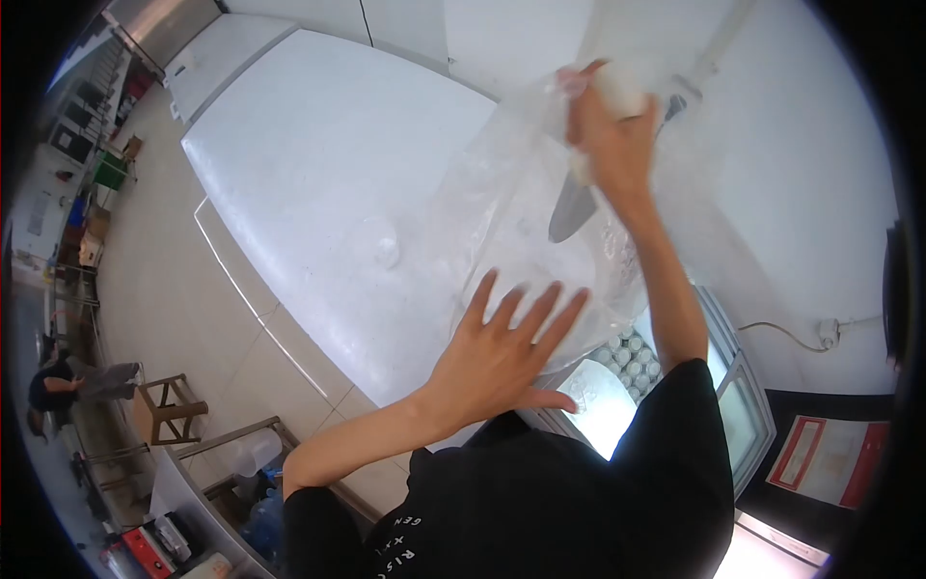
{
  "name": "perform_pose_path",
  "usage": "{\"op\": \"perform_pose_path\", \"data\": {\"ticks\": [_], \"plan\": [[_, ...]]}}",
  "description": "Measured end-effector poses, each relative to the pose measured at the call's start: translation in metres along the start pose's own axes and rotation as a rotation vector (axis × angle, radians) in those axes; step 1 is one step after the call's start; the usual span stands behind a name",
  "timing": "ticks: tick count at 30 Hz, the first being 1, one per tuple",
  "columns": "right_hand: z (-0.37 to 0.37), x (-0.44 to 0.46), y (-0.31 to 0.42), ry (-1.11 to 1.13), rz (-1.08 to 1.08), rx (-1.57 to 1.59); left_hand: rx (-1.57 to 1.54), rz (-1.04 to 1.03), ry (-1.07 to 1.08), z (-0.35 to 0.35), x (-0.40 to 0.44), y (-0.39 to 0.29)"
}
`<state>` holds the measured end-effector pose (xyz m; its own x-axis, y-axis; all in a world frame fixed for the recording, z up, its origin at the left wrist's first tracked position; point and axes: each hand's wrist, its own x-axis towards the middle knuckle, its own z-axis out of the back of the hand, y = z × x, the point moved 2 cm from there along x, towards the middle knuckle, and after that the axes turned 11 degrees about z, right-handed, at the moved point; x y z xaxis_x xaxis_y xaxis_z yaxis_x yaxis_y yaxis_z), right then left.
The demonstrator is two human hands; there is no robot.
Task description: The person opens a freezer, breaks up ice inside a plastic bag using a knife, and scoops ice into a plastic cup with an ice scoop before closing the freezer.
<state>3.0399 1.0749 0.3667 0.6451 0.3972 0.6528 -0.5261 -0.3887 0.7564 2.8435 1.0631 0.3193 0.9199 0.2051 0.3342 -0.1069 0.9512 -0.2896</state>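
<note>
My left hand (511, 338) has its fingers spread over a large clear plastic bag (502, 207), and I cannot tell whether it presses on it. Higher up, my right hand (612, 125) is blurred and closed around a whitish rounded thing (622, 89), whose kind I cannot make out. Plastic film hangs about that hand. A grey blade-shaped thing (574, 210) shows just below the right hand; the hand hides where it leads. A small clear round thing (376, 241) lies on the white top to the left.
A broad white top (318, 145) extends to the left, with a metal rail (241, 270) along its side. Close to my body is a lit glass-sided case (743, 405) with several small round containers (632, 359). A wooden stool (171, 407) and a seated person (72, 381) are at far left.
</note>
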Motion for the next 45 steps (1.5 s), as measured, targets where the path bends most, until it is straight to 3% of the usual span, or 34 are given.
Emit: {"op": "perform_pose_path", "data": {"ticks": [3,6,8,9,11,13,15,17,19,22,23,25,29,33,34,39,42,45], "plan": [[0.02,-0.001,0.023,-0.006,-0.007,-0.009,0.255,0.012,0.398,-0.022,-0.026,0.005],[0.022,-0.022,-0.009,-0.023,0.03,-0.119,-0.057,-0.203,0.429,-0.005,-0.039,-0.004],[0.02,-0.026,-0.01,0.001,0.091,-0.094,-0.152,-0.205,0.462,0.017,-0.045,-0.01],[0.016,-0.023,0.018,-0.142,0.07,0.018,-0.206,-0.205,0.483,0.027,-0.047,-0.014],[0.043,0.0,0.032,0.16,0.101,0.326,-0.168,-0.151,0.477,0.045,-0.042,-0.015],[0.034,-0.025,0.03,-0.132,-0.019,0.04,-0.124,-0.101,0.426,0.053,-0.041,-0.014],[0.025,-0.052,-0.011,-0.16,0.081,-0.119,-0.07,-0.078,0.328,0.058,-0.039,-0.011],[0.023,-0.046,-0.007,-0.067,0.086,0.006,-0.003,-0.053,0.297,0.06,-0.038,-0.007],[0.02,-0.032,0.029,-0.168,-0.006,0.092,0.041,-0.031,0.3,0.061,-0.041,-0.005],[0.04,-0.017,0.035,-0.054,0.014,0.15,0.051,0.005,0.292,0.062,-0.042,-0.007],[0.026,-0.035,0.014,-0.234,-0.039,0.093,0.036,0.017,0.287,0.062,-0.041,-0.007],[0.021,-0.051,-0.024,-0.145,0.34,-0.119,0.028,0.07,0.279,0.065,-0.04,-0.007],[0.03,-0.019,0.033,0.042,0.062,0.416,0.175,0.206,0.199,0.064,-0.041,0.005],[0.002,-0.054,0.006,-0.052,0.147,0.153,0.274,0.249,0.17,0.067,-0.044,0.01],[0.001,-0.06,-0.01,0.09,0.035,0.02,0.27,0.241,0.179,0.071,-0.045,0.008],[-0.004,-0.027,0.058,0.037,-0.034,0.236,0.233,0.268,0.177,0.079,-0.054,0.004],[-0.013,-0.051,0.001,0.075,-0.101,0.121,0.147,0.26,0.242,0.077,-0.06,0.003],[-0.011,-0.041,0.022,0.028,-0.129,0.212,0.09,0.296,0.297,0.077,-0.061,-0.004]]}}
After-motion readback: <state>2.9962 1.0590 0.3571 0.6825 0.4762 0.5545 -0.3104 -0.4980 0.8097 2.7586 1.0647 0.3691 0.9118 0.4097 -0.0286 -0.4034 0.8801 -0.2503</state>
